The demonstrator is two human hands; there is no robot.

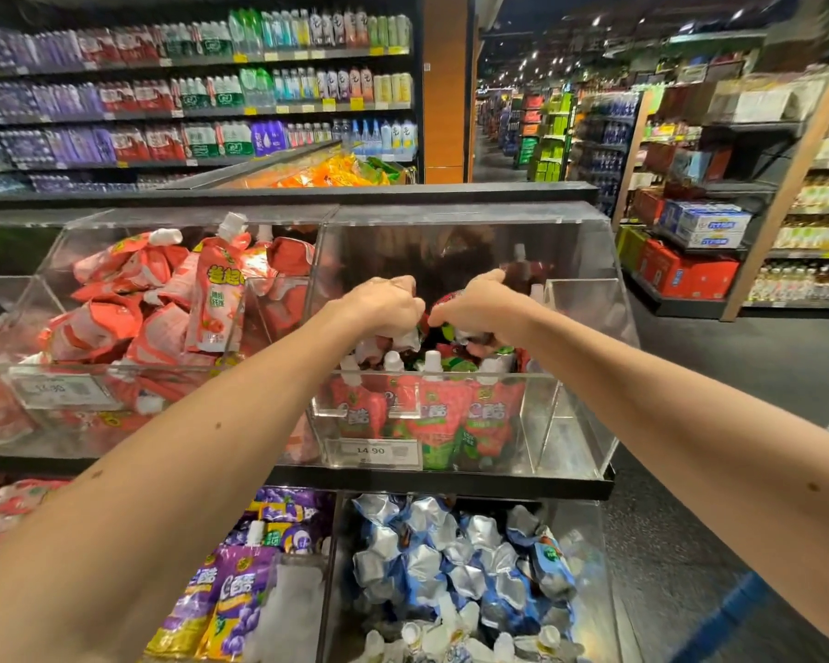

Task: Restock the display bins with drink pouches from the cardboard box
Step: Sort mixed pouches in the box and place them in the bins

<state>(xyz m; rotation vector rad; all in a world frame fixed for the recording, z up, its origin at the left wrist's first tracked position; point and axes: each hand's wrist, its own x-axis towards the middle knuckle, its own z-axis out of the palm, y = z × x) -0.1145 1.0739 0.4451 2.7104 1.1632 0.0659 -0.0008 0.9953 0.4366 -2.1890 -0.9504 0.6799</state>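
**Supermarket aisle under small ceiling lamps (594,21)**

At the back stands a dark wall shelf (211,62) full of bottles (307,83), beside an orange-brown pillar (443,88). On the right, a wood-framed shelf (793,193) carries boxes (687,275). The floor (690,366) is dark grey, with a blue stripe (719,619) low on the right.

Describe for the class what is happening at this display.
A person has both hands in the upper right clear bin. Its red drink pouches stand in a row along the front; the left hand and right hand each grip more of them just behind. The cardboard box is not in view.
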